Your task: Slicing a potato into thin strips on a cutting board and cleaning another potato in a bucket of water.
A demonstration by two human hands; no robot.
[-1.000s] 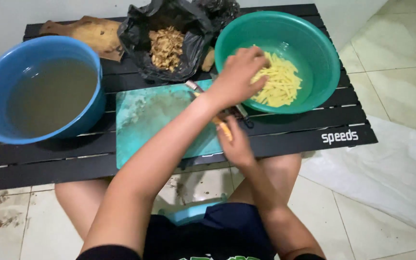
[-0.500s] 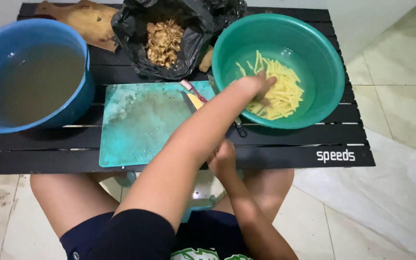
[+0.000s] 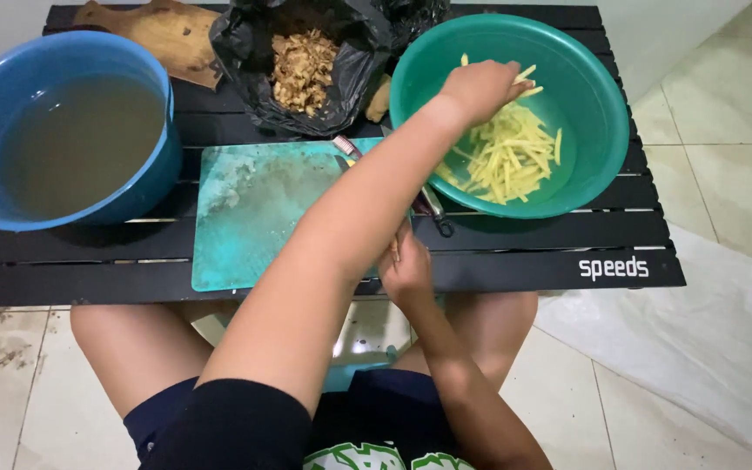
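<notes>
My left hand (image 3: 479, 87) reaches across the table over the green bowl (image 3: 594, 104), fingers closed on a few yellow strips (image 3: 526, 73). A heap of the same yellow strips (image 3: 506, 157) lies in the bowl below it. My right hand (image 3: 406, 271) rests at the table's front edge, under my left forearm, curled around a thin tool (image 3: 396, 248) that pokes up from the fist; what kind of tool is unclear. A teal cutting board (image 3: 258, 209) lies bare in front of me. A utensil (image 3: 346, 146) lies across its far right corner, partly hidden by my arm.
A blue basin (image 3: 157, 165) of murky water stands at the left. A black bag (image 3: 245, 52) of brown peelings sits at the back, with a wooden board (image 3: 145, 26) behind it. All rest on a black slatted table (image 3: 515, 261). White plastic sheet (image 3: 698, 339) covers the floor to the right.
My left hand has risen from the heap of strips to the bowl's far side. My right hand has drawn back from the cutting board to the table's front edge.
</notes>
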